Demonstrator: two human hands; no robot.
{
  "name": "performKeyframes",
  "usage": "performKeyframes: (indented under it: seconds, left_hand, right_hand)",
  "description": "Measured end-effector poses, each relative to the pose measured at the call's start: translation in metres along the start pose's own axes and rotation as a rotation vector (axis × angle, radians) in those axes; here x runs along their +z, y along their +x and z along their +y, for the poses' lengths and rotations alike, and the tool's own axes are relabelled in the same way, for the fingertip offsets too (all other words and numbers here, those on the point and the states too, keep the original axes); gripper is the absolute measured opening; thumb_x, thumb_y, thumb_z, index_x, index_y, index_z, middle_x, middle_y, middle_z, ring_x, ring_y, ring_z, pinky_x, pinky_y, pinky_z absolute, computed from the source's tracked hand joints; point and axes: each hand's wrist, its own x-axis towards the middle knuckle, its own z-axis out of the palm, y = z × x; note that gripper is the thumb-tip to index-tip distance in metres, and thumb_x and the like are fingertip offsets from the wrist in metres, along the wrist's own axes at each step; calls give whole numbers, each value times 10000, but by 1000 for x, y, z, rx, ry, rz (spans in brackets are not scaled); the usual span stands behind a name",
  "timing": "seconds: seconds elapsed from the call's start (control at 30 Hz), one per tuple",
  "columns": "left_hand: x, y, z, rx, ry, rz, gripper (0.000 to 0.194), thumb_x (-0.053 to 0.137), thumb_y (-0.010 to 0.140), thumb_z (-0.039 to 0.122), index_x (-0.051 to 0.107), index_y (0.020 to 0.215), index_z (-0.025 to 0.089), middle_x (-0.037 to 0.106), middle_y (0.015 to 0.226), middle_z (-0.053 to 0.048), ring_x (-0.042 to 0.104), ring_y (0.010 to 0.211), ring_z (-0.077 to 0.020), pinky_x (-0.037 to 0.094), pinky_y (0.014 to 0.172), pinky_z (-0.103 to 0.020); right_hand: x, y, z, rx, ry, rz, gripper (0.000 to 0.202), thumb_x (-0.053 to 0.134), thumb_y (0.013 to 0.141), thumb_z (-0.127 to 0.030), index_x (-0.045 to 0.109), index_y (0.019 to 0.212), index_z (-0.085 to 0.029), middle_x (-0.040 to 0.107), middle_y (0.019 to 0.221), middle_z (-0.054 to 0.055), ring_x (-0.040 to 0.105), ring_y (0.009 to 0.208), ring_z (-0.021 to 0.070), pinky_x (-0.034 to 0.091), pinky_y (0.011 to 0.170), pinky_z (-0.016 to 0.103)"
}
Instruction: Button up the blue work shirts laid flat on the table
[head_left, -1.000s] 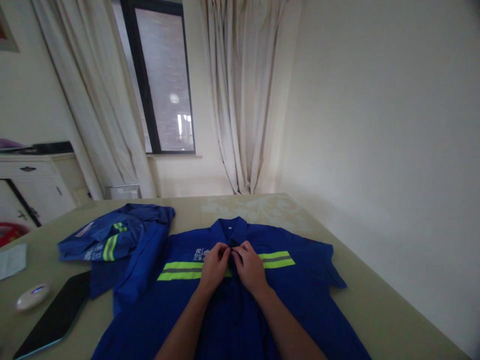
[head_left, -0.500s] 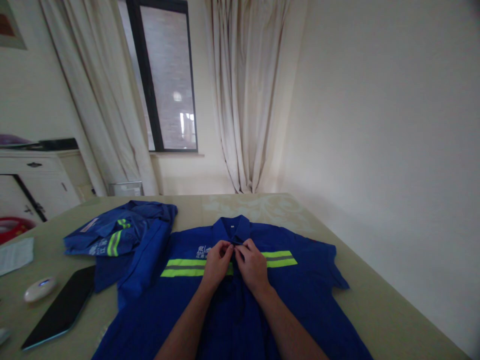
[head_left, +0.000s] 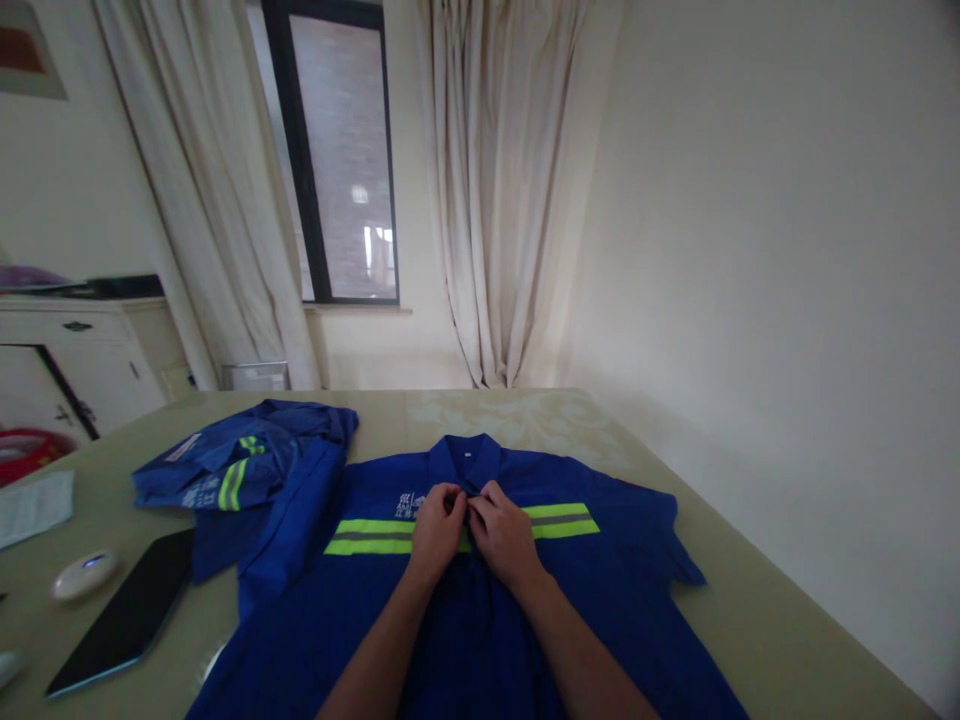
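Note:
A blue work shirt (head_left: 600, 590) with a yellow-green reflective chest band lies spread on the table, collar toward the far side. At its front opening, just below the collar, my left hand (head_left: 439, 525) pinches the placket with thumb and forefinger. Close beside it on the right, my right hand (head_left: 501, 530) is also closed in a pinch on the cloth. The fingertips nearly meet; whatever small part of the placket is between them, such as a button, is hidden.
A second blue garment (head_left: 277, 460) lies bunched on the table (head_left: 525, 412) at left. Near it are a black tablet-like device (head_left: 124, 615), a white oval gadget (head_left: 85, 576) and a pale paper sheet (head_left: 37, 507). A wall (head_left: 787, 300) borders the table's right side.
Both hands stay at the same spot on the placket, with only slight finger movement. The whole view has shifted a little, so everything appears slightly farther right.

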Motion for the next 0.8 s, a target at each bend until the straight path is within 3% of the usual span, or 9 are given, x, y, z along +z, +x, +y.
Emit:
performKeyframes:
  seconds: [0.27,0.37,0.53,0.6,0.67,0.73,0.8]
  left_hand:
    - [-5,-2,5,46,-55,-18,231,512,906,368,674,911,203,704,839,-40,652,786,-208,487,751,-329]
    - [-9,-4,13,104,-106,-43,247,541,897,417,675,883,209,664,846,-30,631,772,-195,496,730,-312]
    - [-8,-3,20,146,-152,-91,272,541,905,439,688,886,210,681,958,-62,649,914,-218,520,812,-331]
    - [-8,-4,21,134,-166,-129,328,453,952,418,698,997,205,710,930,-67,671,893,-219,535,815,-347]
    - [-10,-9,24,129,-125,-185,371,431,957,385,677,1170,206,738,935,-74,690,896,-232,542,849,-384]
    - [-12,-21,31,173,58,-281,413,522,904,372,660,1268,237,744,1103,-104,678,1060,-281,492,995,-475]
    - [-11,-40,40,219,319,-386,513,603,845,384,638,1342,260,629,1396,-139,522,1340,-369,308,1159,-602]
  right_hand:
    - [-2,1,5,-18,187,6,251,474,1025,-227,712,946,-225,614,963,21,612,799,136,451,736,236]
    - [-4,1,5,75,320,84,247,496,1013,-269,722,921,-230,618,928,23,624,807,153,468,756,253]
    - [-3,2,8,232,399,169,215,552,945,-297,710,817,-229,654,888,43,637,809,195,490,776,302]
    - [1,6,17,295,534,255,184,583,905,-325,723,850,-219,695,912,59,651,855,215,499,830,329]
    - [3,10,35,454,782,415,222,647,831,-368,745,942,-202,741,980,75,665,941,239,499,902,358]
    - [2,11,59,662,1021,580,344,704,736,-398,754,1004,-187,766,1016,76,671,1000,255,499,940,378]
    - [-1,9,83,790,1177,677,388,720,677,-415,765,989,-188,779,975,65,682,1007,264,512,932,384]
